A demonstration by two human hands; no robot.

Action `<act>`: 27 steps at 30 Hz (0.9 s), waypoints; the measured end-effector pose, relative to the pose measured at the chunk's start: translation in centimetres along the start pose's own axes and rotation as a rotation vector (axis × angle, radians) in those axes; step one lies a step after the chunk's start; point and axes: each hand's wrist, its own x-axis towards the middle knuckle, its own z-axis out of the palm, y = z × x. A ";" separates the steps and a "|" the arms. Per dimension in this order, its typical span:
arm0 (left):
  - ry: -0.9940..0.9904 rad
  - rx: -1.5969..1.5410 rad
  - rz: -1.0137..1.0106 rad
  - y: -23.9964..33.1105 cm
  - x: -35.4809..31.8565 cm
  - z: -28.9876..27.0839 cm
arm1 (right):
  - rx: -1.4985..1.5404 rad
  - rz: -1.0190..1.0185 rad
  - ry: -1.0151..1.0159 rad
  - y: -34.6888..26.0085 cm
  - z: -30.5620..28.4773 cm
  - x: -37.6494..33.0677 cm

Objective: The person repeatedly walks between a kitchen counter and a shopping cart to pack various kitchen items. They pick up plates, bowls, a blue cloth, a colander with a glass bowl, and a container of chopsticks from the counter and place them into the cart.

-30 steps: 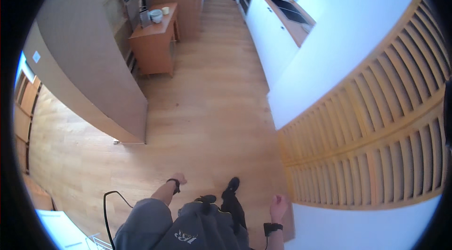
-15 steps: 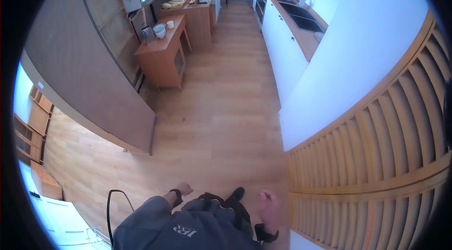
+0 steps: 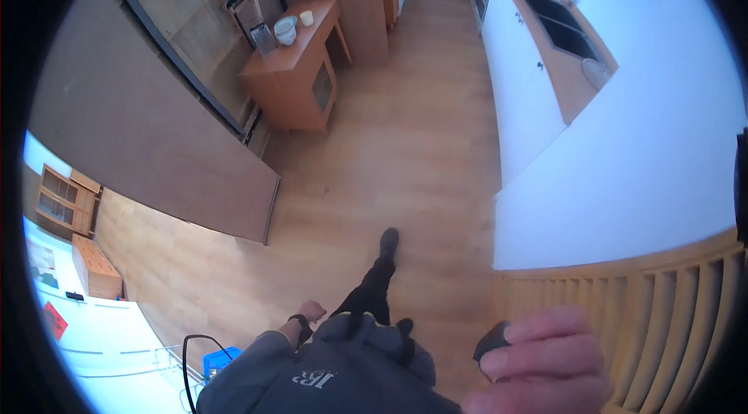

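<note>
My left hand [image 3: 313, 310] hangs low at my left side, over the wooden floor [image 3: 421, 149], with a dark band at its wrist. Its fingers look curled in, and nothing shows in them. Large and a little blurred, my right hand [image 3: 549, 367] is raised close to the camera at the lower right, fingers bent and lying together. Beside its fingertips shows a dark shape [image 3: 490, 341]; whether it is held or is part of my wristband, I cannot tell. My dark shoe [image 3: 389, 241] is out ahead on the floor.
On the left, a brown panel [image 3: 171, 118] stands before a small wooden cabinet [image 3: 284, 95] bearing bowls [image 3: 286, 31] and a cup [image 3: 307, 18]. White kitchen units [image 3: 518, 79] with a sink [image 3: 557, 24] run along the right. Nearer are a white wall [image 3: 623, 165] and slatted wood [image 3: 623, 289].
My right hand has risen from my side toward the camera. One foot has stepped forward. The cabinet and kitchen units appear nearer, and the view has turned slightly left.
</note>
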 end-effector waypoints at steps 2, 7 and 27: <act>-0.054 0.046 -0.012 0.0 1.9 -0.9 | 0.096 -0.117 -0.076 4.8 1.2 2.2; -0.083 0.172 0.030 2.1 10.1 -6.2 | 0.241 -0.163 0.306 15.5 11.2 8.7; 0.326 -0.292 0.041 26.9 31.6 -44.1 | 0.341 0.345 0.163 55.6 12.0 19.2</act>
